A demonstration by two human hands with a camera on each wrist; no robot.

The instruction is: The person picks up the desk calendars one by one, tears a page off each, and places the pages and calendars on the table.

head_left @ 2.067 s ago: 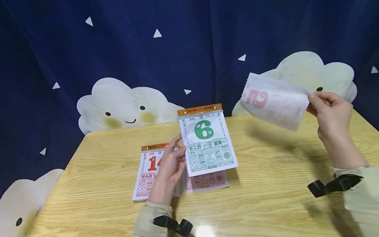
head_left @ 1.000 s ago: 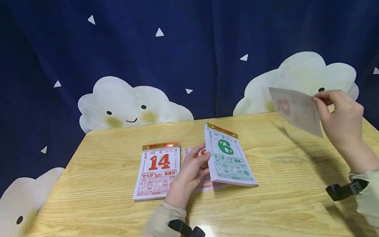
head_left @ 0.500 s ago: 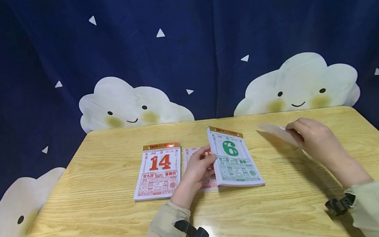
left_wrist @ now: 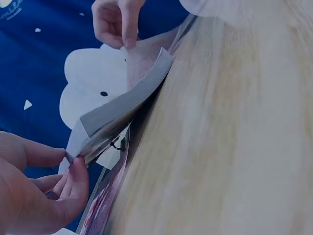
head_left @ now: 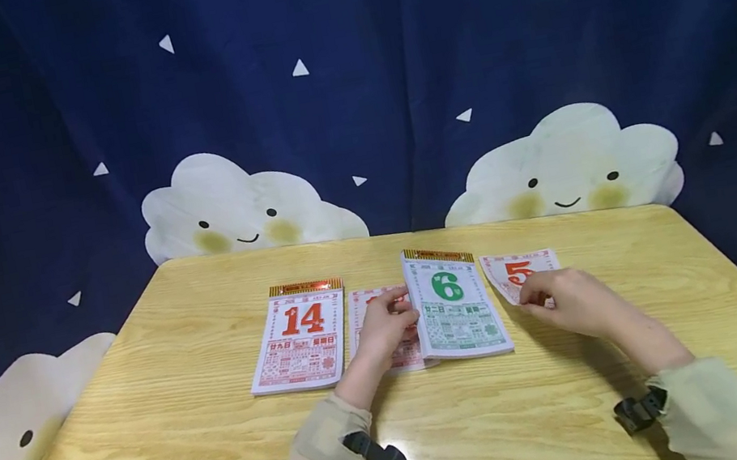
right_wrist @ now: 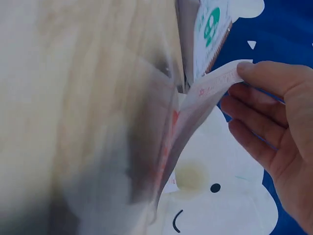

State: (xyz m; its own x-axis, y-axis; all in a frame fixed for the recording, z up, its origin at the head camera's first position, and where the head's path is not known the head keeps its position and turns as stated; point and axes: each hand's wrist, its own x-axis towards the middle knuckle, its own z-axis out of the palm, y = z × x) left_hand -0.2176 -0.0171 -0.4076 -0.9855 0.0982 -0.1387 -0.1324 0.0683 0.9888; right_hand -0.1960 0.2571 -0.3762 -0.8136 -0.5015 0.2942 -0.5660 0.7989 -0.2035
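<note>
My left hand (head_left: 386, 327) pinches the left edge of a tear-off calendar (head_left: 459, 304) showing a green 6. Its left side is tilted up off the table, as the left wrist view also shows. To the right, my right hand (head_left: 573, 301) pinches a loose calendar page (head_left: 501, 268) with a red 5, between thumb and forefinger. That page lies partly on the table, with its held edge lifted and curled in the right wrist view. My fingers hide its lower part.
Left of my hands lies another tear-off calendar (head_left: 300, 336) with a red 14. Between the calendars is a loose red-printed page (head_left: 363, 313), partly covered by my left hand and the green 6 calendar. A dark blue curtain (head_left: 372, 81) hangs behind the wooden table (head_left: 174, 429).
My right hand has brought the red 5 page down from the air at the right, turned it face up beside the calendar. My left hand has lowered the green 6 calendar rightward to the table.
</note>
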